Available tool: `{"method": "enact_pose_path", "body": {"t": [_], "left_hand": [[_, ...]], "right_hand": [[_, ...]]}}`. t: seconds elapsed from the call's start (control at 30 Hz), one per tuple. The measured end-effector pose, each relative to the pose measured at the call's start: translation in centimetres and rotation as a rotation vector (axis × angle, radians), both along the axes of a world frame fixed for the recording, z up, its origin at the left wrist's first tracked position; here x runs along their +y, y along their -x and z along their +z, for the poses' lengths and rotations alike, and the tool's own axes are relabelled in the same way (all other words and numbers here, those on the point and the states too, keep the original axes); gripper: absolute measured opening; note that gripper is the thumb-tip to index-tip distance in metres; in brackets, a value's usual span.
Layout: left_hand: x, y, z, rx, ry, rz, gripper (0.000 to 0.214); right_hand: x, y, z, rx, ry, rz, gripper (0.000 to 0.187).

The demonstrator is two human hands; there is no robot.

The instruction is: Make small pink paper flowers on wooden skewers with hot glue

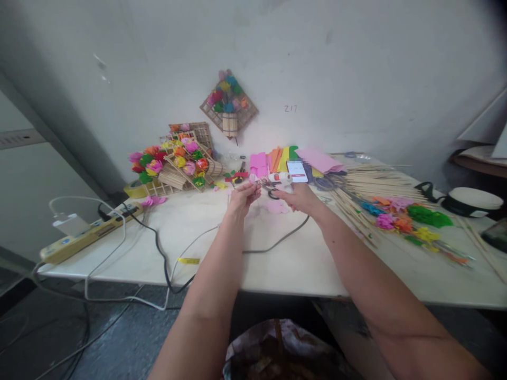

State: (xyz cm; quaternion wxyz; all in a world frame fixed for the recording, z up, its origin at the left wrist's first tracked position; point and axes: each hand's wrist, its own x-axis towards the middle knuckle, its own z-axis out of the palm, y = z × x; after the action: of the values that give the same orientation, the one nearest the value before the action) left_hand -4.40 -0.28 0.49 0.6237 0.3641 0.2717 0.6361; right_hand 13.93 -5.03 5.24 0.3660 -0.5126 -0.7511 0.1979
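My left hand (242, 196) is closed in a pinch around a small pink paper flower (255, 181) held above the white table (301, 264). My right hand (299, 196) grips a white glue gun (282, 179), its nozzle pointing left at the flower. The gun's dark cord (277, 243) trails across the table toward me. Pink paper scraps (277, 207) lie under the hands.
Wooden frames with coloured paper flowers (178, 161) stand at the back left, one more hangs on the wall (228, 103). A phone (297, 171), coloured paper sheets (317, 158), bamboo sticks (372, 182) and finished flower stems (412, 221) lie right. A power strip (87, 235) sits left.
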Motion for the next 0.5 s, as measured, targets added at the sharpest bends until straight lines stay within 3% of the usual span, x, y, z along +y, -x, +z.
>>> {"method": "enact_pose_path", "body": {"t": [0.5], "left_hand": [[-0.03, -0.01, 0.07, 0.017, 0.006, -0.004, 0.009]], "right_hand": [[0.2, -0.05, -0.04, 0.038, -0.034, -0.012, 0.034]]}}
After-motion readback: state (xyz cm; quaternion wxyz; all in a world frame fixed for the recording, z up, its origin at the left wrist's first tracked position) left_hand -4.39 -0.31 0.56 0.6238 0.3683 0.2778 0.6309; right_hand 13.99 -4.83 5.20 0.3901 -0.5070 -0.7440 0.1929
